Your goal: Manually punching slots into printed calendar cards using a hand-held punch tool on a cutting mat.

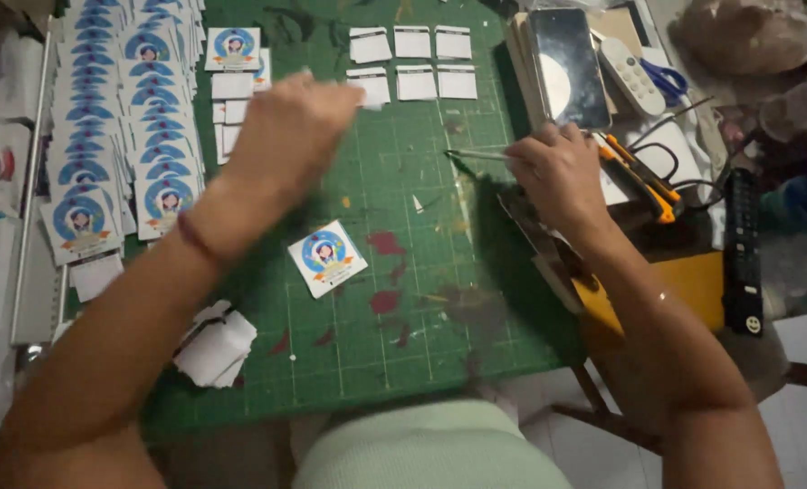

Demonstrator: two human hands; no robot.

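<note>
Pale green garment (430, 448) nearest. Left hand (286, 136) blurred over green cutting mat (403, 272), grip unclear. Right hand (557, 172) pinches thin metal tool (476, 155). Printed square sticker (327, 257) between.

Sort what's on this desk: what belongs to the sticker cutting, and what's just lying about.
In use:
cutting mat
printed sticker
sticker stacks
blank squares
thin tool at the right hand
left hand, blurred, over the squares
paper scraps

Lying about:
phone
white remote
black remote
scissors
orange knife

open green mat (394, 317) centre, sticker stacks (105, 136) left, tools (643, 177) right
</note>
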